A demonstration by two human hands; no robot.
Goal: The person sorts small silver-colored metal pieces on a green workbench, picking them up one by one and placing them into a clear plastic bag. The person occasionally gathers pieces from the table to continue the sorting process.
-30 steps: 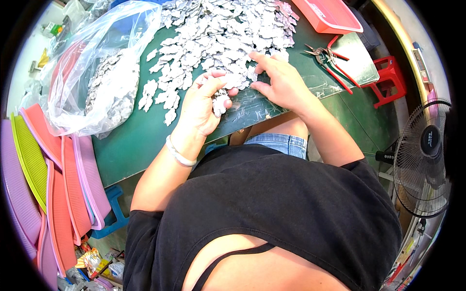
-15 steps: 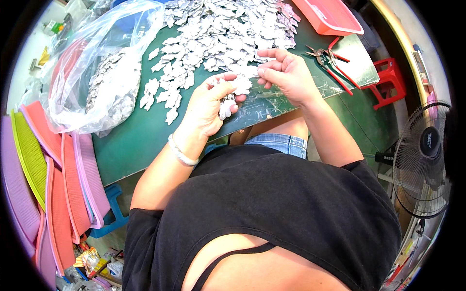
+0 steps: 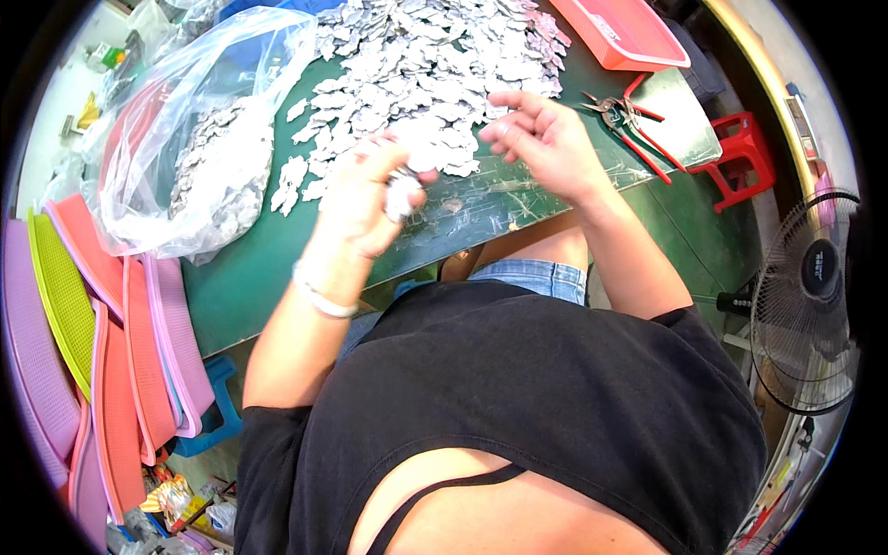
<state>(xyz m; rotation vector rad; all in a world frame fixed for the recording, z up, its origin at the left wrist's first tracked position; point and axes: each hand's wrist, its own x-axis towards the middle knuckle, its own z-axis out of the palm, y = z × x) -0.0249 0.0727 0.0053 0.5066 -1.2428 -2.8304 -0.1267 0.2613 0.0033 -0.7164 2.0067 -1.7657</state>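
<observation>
Left hand closed on silvery pieces, right hand loose beside the heap

Here at the near edge of the green desk (image 3: 245,296), the left hand (image 3: 363,199) is curled shut, fingers folded and thumb pressed over the top, and it's gripping silvery scalloped pieces (image 3: 401,196) that poke out by the fingers! Blur on that hand hides the exact count. Tucked low against the fingers like that, the pieces probably sit firm while the thumb and index finger stay handy.

Over to the right hand (image 3: 555,153), and it's half open: index finger reaching out, the others bent, thumb below with a gap between. No piece shows in it. It hangs at the near right side of the heap (image 3: 435,65), a spot that seems to put loose pieces within easy reach.

And what a heap, spread wide across the far middle of the desk, with a few strays at its left! On the left slumps a clear plastic bag (image 3: 125,208) holding more such pieces, its film likely keeping them apart from the loose ones.

Far right, red-handled cutters (image 3: 645,154) lie on the desk, a coral tray (image 3: 638,60) beyond; set aside there, they presumably leave the middle to both hands.
</observation>
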